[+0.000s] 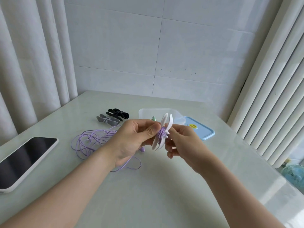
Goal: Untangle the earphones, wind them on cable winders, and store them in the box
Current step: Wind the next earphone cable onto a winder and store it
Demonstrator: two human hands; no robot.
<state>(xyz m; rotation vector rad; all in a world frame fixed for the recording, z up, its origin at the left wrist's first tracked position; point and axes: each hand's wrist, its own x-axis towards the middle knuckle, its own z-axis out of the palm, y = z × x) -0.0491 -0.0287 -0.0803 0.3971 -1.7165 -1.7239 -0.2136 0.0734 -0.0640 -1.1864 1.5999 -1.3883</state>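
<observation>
Pinching the white cable winder (165, 120) between thumb and fingers, the left hand (134, 139) holds it above the table (164, 186). The right hand (184, 145) grips the same winder from the other side with curled fingers. Some turns of the purple earphone cable (92, 142) are wound around its middle. The cable then runs down under the left hand to a loose tangle on the table. Behind the tangle lie a grey winder (107, 121) and a black winder (117, 114), close together. The clear box (148, 112) stands behind the hands, with its blue lid (202, 130) just beside it on the right. A phone (26, 160) lies far left.
</observation>
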